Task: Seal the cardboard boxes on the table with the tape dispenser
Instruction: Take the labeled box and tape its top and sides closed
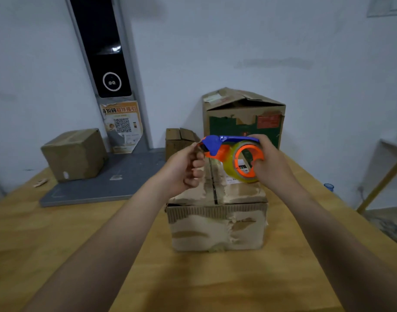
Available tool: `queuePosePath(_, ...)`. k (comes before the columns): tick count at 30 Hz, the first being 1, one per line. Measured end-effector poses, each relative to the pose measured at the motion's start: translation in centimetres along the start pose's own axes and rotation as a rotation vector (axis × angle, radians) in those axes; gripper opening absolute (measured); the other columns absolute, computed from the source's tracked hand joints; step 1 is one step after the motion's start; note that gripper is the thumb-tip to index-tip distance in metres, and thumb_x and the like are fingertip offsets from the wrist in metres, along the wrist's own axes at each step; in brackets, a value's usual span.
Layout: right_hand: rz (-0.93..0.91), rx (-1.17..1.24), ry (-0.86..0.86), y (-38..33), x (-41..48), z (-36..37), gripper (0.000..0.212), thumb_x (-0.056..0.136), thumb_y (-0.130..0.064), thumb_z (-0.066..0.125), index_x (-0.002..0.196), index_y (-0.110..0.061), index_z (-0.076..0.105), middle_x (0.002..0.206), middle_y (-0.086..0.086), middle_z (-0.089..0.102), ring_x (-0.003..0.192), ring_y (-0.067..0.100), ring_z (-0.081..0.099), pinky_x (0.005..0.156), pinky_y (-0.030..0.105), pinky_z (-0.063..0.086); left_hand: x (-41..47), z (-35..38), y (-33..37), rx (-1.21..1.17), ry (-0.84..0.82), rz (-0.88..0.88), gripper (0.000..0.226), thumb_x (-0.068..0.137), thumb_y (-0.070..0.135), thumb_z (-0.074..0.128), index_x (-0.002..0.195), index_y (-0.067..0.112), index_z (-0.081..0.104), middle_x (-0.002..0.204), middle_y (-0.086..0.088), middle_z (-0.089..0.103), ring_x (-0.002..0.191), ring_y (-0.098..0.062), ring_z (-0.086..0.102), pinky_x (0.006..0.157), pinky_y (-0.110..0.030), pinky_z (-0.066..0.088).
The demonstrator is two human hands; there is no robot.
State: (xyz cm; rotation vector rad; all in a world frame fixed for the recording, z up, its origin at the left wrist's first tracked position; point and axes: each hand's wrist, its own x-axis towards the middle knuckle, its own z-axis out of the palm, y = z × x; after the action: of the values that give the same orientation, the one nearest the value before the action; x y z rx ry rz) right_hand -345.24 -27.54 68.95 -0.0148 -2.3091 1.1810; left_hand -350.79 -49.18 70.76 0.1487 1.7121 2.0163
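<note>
Above the cardboard box (217, 226), tape dispenser (224, 149) between right hand (269, 161), clamped round its roll, and left hand (184, 167), pinching its nose.

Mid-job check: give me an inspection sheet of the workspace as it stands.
Surface: wooden table, grey board at back left.
Job's things: tape dispenser held above the near box, its seam looks untaped; tall box and small box behind; left box on the board.
Clutter: small wooden piece at the table's left.
Grippers: left hand pinches the dispenser's front end; right hand grips the roll.
Cables: nothing seen.
Surroundings: white wall, black panel, QR poster.
</note>
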Motion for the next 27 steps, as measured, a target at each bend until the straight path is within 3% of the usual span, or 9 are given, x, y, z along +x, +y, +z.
queuePosePath(5,-0.008,0.028,0.077,-0.9,-0.3,1.7,0.055,0.094,0.008,0.048,0.132,-0.032,0.047,0.114,-0.008,0.059,0.102,0.011,0.056,0.069,0.017,0.043,-0.2,-1.6,0.7,-0.128,-0.054,-0.015,0.024,0.095,0.03,0.047,0.072,0.025,0.046,0.062,0.01,0.031,0.048,-0.008,0.028,0.046,-0.022,0.009)
queuePosePath(8,-0.01,0.072,0.113,-1.3,-0.6,2.1,0.056,0.094,0.007,0.049,0.135,-0.031,0.046,0.12,-0.006,0.058,0.108,0.012,0.056,0.071,0.015,0.043,-0.6,-2.3,0.8,-0.098,-0.037,-0.014,0.02,0.087,0.026,0.043,0.068,0.024,0.045,0.062,0.01,0.032,0.049,-0.009,0.028,0.047,-0.022,0.009)
queuePosePath(13,-0.041,0.055,0.13,-1.7,-1.0,2.2,0.055,0.094,0.006,0.051,0.134,-0.033,0.047,0.124,-0.005,0.057,0.113,0.014,0.056,0.085,0.026,0.052,-0.7,-3.2,0.2,0.075,0.102,0.07,0.026,0.089,0.033,0.042,0.065,0.026,0.036,0.061,0.008,0.031,0.046,-0.011,0.026,0.04,-0.02,0.011)
queuePosePath(15,-0.041,0.059,0.131,-1.9,-1.1,1.9,0.055,0.094,0.007,0.05,0.132,-0.031,0.048,0.124,-0.004,0.057,0.113,0.014,0.056,0.09,0.03,0.053,-1.2,-3.5,-0.1,0.058,0.087,0.075,0.035,0.094,0.041,0.043,0.064,0.027,0.032,0.062,0.007,0.031,0.047,-0.012,0.026,0.042,-0.022,0.01)
queuePosePath(18,-0.056,0.059,0.117,-2.0,-1.2,1.2,0.054,0.093,0.008,0.05,0.131,-0.03,0.048,0.125,-0.003,0.056,0.114,0.014,0.055,0.094,0.034,0.053,-2.0,-3.4,-0.5,0.049,-0.002,0.039,0.05,0.097,0.063,0.042,0.066,0.024,0.041,0.063,0.006,0.036,0.052,-0.012,0.027,0.047,-0.024,0.009)
queuePosePath(21,-0.061,0.067,0.105,-2.4,-1.6,0.8,0.053,0.094,0.008,0.051,0.131,-0.03,0.049,0.125,-0.003,0.056,0.114,0.013,0.055,0.092,0.031,0.054,-2.9,-2.3,-0.3,-0.015,-0.095,0.03,0.058,0.094,0.073,0.039,0.072,0.02,0.048,0.064,0.005,0.035,0.054,-0.011,0.026,0.049,-0.025,0.008)
queuePosePath(27,-0.046,0.159,0.115,-3.4,-2.9,0.0,0.049,0.093,0.007,0.05,0.126,-0.03,0.051,0.118,-0.011,0.057,0.109,0.006,0.056,0.083,0.019,0.048,-5.3,-0.6,0.5,-0.132,-0.196,0.052,0.045,0.098,0.059,0.05,0.074,0.022,0.05,0.062,0.009,0.029,0.051,-0.007,0.028,0.05,-0.023,0.008)
